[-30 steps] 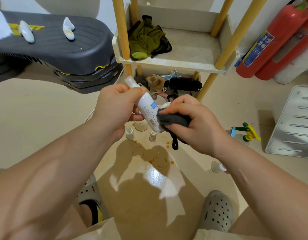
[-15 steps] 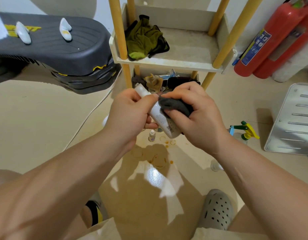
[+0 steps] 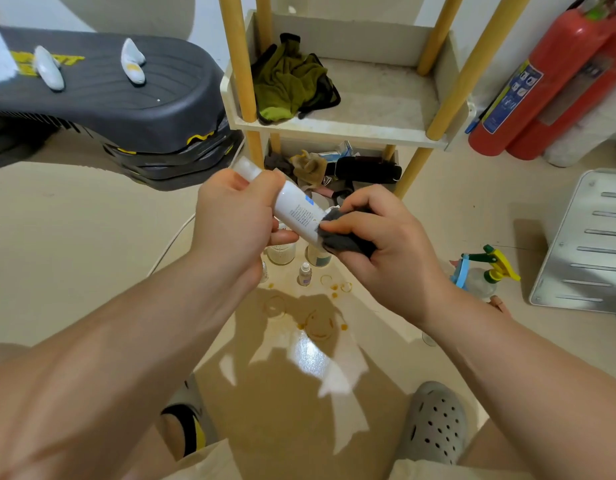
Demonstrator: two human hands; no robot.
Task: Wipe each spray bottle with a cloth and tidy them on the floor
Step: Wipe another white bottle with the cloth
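Observation:
My left hand (image 3: 235,216) grips the upper part of a white spray bottle (image 3: 296,207), which is tilted with its cap (image 3: 247,167) up and to the left. My right hand (image 3: 379,237) holds a dark grey cloth (image 3: 341,235) wrapped round the bottle's lower end. Below my hands, several small bottles stand on the floor: a clear jar (image 3: 281,253), a tiny dropper bottle (image 3: 305,273) and a white bottle (image 3: 318,257). A clear spray bottle with a green and yellow trigger (image 3: 483,271) stands on the floor to the right.
A wooden shelf (image 3: 337,124) with a green cloth (image 3: 289,81) stands ahead, clutter on its lower level. A dark stepped platform (image 3: 102,98) is at left, red fire extinguishers (image 3: 538,84) and a white metal panel (image 3: 590,244) at right. Brown ring stains (image 3: 317,323) mark the floor.
The right hand slid the cloth down the bottle from its middle to its lower end. The left hand keeps its hold near the cap, and more of the label shows.

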